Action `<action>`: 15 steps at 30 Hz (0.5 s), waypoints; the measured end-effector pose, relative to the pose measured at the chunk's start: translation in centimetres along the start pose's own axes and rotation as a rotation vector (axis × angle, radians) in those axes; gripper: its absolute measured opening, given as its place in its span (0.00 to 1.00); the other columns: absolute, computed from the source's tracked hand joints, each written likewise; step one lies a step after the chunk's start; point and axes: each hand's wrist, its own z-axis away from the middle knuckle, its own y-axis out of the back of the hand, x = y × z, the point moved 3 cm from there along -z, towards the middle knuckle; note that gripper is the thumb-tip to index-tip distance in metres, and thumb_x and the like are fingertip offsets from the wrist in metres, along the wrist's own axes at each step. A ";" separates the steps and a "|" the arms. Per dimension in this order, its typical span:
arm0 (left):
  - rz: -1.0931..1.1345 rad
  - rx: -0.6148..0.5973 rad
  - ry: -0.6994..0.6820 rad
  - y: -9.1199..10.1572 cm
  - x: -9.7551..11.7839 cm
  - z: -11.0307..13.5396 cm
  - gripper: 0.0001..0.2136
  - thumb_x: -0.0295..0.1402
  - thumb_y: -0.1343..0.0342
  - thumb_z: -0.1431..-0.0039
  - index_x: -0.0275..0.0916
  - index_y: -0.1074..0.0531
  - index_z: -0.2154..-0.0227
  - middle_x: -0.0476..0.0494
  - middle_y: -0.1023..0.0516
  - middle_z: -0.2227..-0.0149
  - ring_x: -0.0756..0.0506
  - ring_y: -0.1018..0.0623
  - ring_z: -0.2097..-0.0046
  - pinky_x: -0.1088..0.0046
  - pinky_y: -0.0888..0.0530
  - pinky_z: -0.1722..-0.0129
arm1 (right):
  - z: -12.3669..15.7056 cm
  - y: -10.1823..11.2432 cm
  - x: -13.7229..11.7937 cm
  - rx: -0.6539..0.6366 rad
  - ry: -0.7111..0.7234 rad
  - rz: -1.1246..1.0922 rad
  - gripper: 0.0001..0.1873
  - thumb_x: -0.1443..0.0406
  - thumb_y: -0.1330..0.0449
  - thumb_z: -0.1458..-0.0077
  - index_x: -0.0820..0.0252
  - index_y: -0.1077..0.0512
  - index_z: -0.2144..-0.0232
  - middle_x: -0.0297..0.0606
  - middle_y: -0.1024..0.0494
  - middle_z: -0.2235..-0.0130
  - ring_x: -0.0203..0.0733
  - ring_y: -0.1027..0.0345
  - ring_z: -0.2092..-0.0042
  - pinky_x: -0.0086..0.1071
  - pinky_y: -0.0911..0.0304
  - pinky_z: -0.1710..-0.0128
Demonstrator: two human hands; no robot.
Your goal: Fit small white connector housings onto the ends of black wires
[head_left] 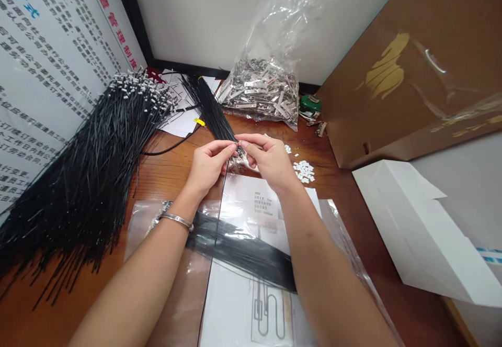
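Bare forearms reach forward over a clear plastic bag holding black wires, toward two hands meeting above the bench. Left hand: thumb and forefinger pinched, apparently on a thin black wire that trails from the fingers toward the viewer. Right hand: fingertips pressed together just beside the left's, seemingly on a tiny part too small to identify. Small white pieces lie right of the fingers; a wire bundle stretches beyond them. Good work here likely needs braced fingertips, light even pressure and an unsnagged wire tail.
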 end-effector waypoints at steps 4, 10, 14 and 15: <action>-0.005 -0.004 -0.011 0.0 0.0 0.0 0.07 0.34 0.36 0.53 0.35 0.22 0.72 0.49 0.23 0.76 0.56 0.35 0.81 0.78 0.38 0.83 | 0.1 -0.1 0.0 -0.044 -0.016 0.022 0.12 0.62 0.38 0.49 0.61 0.23 0.62 0.25 0.37 0.82 0.28 0.47 0.79 0.28 0.52 0.79; 0.001 -0.001 0.016 -0.1 0.1 0.1 0.08 0.34 0.35 0.55 0.34 0.23 0.74 0.48 0.23 0.77 0.56 0.35 0.81 0.77 0.37 0.82 | 0.0 0.0 -0.1 -0.006 -0.035 -0.055 0.16 0.59 0.31 0.57 0.61 0.27 0.67 0.26 0.33 0.79 0.26 0.47 0.80 0.28 0.51 0.80; -0.001 -0.008 0.016 0.0 0.0 0.1 0.09 0.35 0.34 0.56 0.35 0.23 0.74 0.48 0.23 0.77 0.56 0.35 0.81 0.78 0.38 0.82 | -0.1 0.0 0.0 0.005 -0.056 -0.043 0.17 0.57 0.30 0.60 0.62 0.28 0.71 0.27 0.33 0.79 0.26 0.47 0.79 0.27 0.50 0.80; 0.001 -0.007 0.015 0.0 0.0 0.1 0.09 0.35 0.34 0.56 0.35 0.24 0.74 0.49 0.24 0.77 0.56 0.35 0.81 0.77 0.38 0.82 | -0.1 0.0 0.0 0.002 -0.061 -0.045 0.16 0.57 0.30 0.60 0.62 0.27 0.71 0.27 0.33 0.79 0.26 0.47 0.79 0.27 0.50 0.80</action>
